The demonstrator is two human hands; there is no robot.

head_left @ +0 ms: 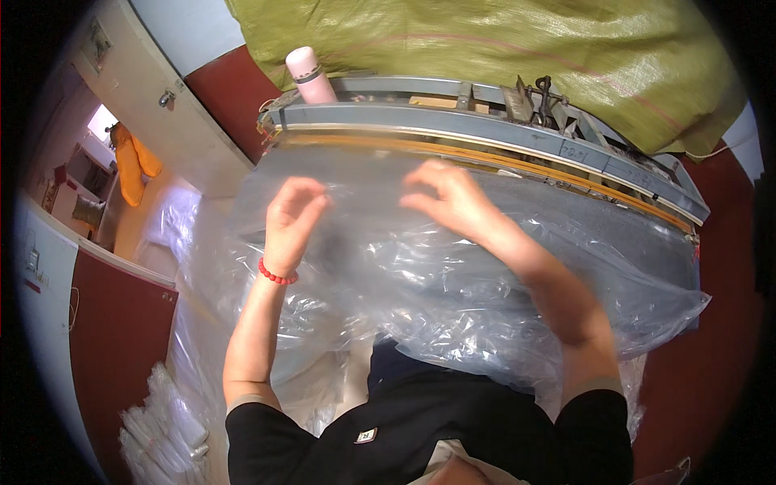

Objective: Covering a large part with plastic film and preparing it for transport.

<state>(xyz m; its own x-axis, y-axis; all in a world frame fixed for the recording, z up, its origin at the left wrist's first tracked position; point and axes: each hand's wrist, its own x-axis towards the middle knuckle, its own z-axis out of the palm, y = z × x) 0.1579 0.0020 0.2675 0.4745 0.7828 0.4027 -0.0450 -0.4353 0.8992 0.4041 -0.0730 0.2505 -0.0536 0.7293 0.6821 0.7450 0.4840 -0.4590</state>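
A large clear plastic sheet (453, 279), crinkled and shiny, covers the worktable in front of me and hangs down its near side. Part of it is raised and blurred between my hands. My left hand (293, 222), with a red bead bracelet (277, 275) at the wrist, is held over the sheet. Its thumb and fingers come together in a pinch that seems to catch the film, though blur hides the exact contact. Across from it, my right hand (453, 198) has its fingers curved and a gap between thumb and forefinger; nothing clear shows in that gap.
A long grey metal frame (485, 125) with an orange strip (558, 174) runs along the table's far side. On it stands a pink bottle (310, 77). Behind hangs a yellow-green tarp (517, 48). At left are a door (170, 105) and a bundle of clear plastic (166, 424).
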